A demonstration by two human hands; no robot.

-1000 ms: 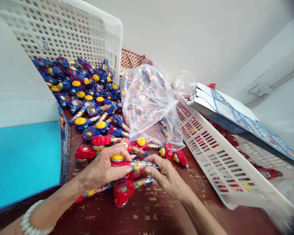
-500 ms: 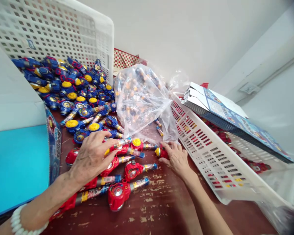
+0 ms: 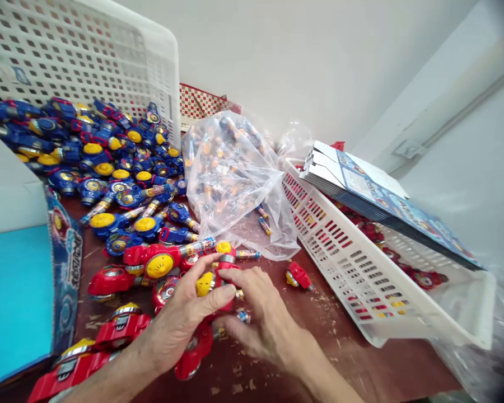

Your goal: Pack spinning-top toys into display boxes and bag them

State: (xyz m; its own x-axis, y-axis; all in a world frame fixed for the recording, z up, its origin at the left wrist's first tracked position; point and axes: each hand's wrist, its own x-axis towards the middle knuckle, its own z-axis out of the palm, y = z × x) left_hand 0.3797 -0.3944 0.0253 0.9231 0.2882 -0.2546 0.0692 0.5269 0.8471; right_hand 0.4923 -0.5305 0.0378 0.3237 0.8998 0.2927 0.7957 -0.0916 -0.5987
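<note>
My left hand [image 3: 178,319] is closed on a red toy [image 3: 224,280] with a yellow disc, held over the middle of the table. From the right, my right hand [image 3: 262,308] has its fingers around the same toy, partly covering it. Several red toys, one with a yellow disc [image 3: 159,265], lie to the left of and beneath the hands. Apart from them, a small red and yellow toy [image 3: 299,276] rests to the right. Blue toys [image 3: 103,221] are heaped at the left, some with printed tubes attached.
A clear bag [image 3: 231,173] of small tubes stands at the back middle. On the right, a white basket [image 3: 340,252] holds red toys, with flat printed cartons [image 3: 373,190] across it. A white crate [image 3: 151,67] and a blue-lined box [image 3: 17,296] are at the left.
Both hands have come together around a red toy with a yellow disc. My left hand has let go of the red toy with a tube. The view has shifted slightly right.
</note>
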